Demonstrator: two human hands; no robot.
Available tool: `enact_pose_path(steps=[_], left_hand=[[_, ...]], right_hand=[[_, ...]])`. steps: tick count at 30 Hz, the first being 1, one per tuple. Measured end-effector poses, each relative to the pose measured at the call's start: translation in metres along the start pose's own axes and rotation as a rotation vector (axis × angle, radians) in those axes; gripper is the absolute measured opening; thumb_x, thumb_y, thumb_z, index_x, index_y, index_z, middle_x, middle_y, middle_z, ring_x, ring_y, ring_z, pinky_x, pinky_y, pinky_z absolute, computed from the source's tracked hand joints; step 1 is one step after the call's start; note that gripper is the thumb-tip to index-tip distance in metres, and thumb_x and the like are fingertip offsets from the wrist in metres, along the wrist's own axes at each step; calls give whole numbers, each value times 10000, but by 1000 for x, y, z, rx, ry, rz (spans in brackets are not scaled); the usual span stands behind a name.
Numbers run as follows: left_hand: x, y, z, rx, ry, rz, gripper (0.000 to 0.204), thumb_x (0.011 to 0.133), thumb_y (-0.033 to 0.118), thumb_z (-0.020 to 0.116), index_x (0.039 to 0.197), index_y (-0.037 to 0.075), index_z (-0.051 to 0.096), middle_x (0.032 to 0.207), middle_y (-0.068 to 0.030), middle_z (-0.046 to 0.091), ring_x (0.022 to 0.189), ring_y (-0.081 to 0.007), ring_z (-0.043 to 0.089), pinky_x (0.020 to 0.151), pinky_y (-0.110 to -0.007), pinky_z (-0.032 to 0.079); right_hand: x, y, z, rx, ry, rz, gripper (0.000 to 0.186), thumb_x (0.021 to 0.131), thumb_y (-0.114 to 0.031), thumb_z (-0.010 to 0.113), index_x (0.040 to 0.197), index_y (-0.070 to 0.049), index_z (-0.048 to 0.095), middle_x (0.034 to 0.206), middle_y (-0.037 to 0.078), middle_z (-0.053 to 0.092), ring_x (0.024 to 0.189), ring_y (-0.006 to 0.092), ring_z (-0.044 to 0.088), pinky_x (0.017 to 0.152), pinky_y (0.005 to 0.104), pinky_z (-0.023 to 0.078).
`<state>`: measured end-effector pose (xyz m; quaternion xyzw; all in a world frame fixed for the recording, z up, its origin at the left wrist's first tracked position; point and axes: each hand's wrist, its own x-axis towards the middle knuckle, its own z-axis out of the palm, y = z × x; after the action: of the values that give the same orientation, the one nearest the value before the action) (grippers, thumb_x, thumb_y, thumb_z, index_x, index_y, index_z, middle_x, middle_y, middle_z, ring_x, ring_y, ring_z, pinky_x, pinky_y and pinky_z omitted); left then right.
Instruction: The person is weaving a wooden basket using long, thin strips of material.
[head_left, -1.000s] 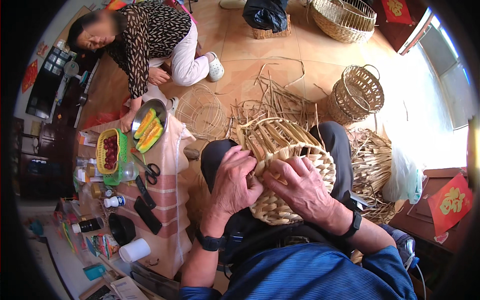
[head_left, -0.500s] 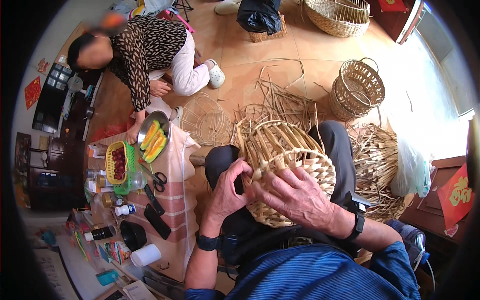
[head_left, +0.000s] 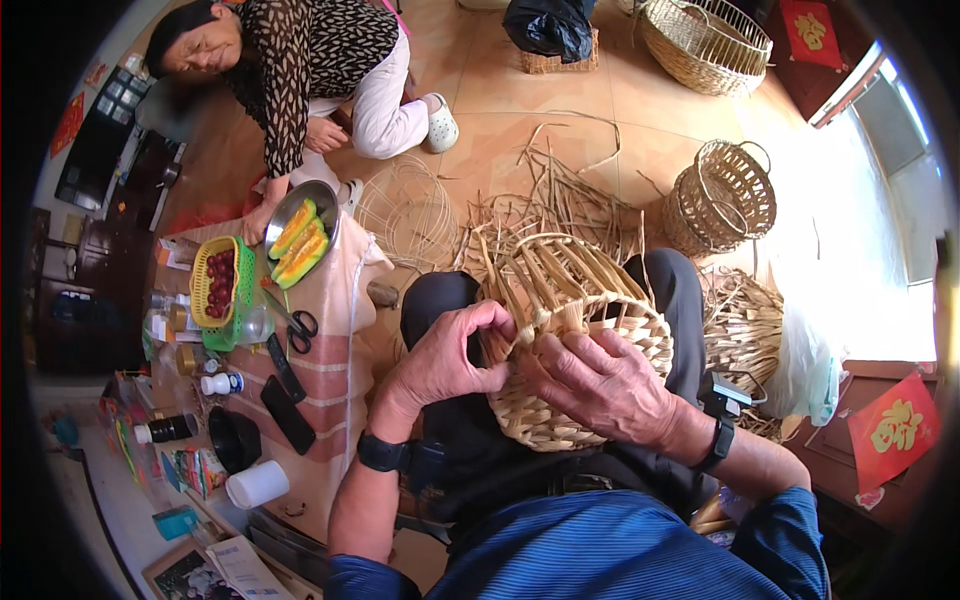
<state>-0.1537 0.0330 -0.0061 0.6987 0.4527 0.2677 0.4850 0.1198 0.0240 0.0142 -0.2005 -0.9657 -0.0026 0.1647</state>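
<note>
A half-woven straw basket (head_left: 545,425) rests tilted in my lap, its pale plaited wall toward me and long bare ribs arching across its far side. My left hand (head_left: 450,360) grips the basket's left edge, thumb and fingers curled around a strand there. The fingertips are partly hidden by the weave. Over the near wall lies my right hand (head_left: 615,390), its fingers bent and pressed onto the plaited band close to the left hand's fingertips.
Loose straw (head_left: 570,200) lies beyond my knees, with a wire frame (head_left: 405,210) left of it. Finished-looking baskets (head_left: 720,200) stand right. On the left table are scissors (head_left: 300,330), a metal bowl of melon (head_left: 330,205) and a fruit basket (head_left: 245,290). A person (head_left: 290,90) crouches behind it.
The view has shifted a little. My left thumb and forefinger have spread wider apart at the basket's edge, while the right hand stays pressed on the weave. The other person's head has turned.
</note>
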Motion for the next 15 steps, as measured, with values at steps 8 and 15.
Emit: enact_pose_path(steps=[8,15], left_hand=[[6,1,-17,-124,-144,-56,319,813,138,857,1043,-13,696,937,-35,722,892,-121,674,864,-301,552],[16,4,-19,-162,-249,-140,370,809,145,908,1075,-12,705,951,-23,730,901,-98,663,862,-288,552]], right_hand=[[-4,1,0,12,-47,7,381,897,-282,649,1260,-170,676,1367,97,597,1158,218,601,927,392,518],[3,-1,0,55,41,30,373,863,-272,690,1202,-118,706,1224,76,607,1082,225,606,894,391,506]])
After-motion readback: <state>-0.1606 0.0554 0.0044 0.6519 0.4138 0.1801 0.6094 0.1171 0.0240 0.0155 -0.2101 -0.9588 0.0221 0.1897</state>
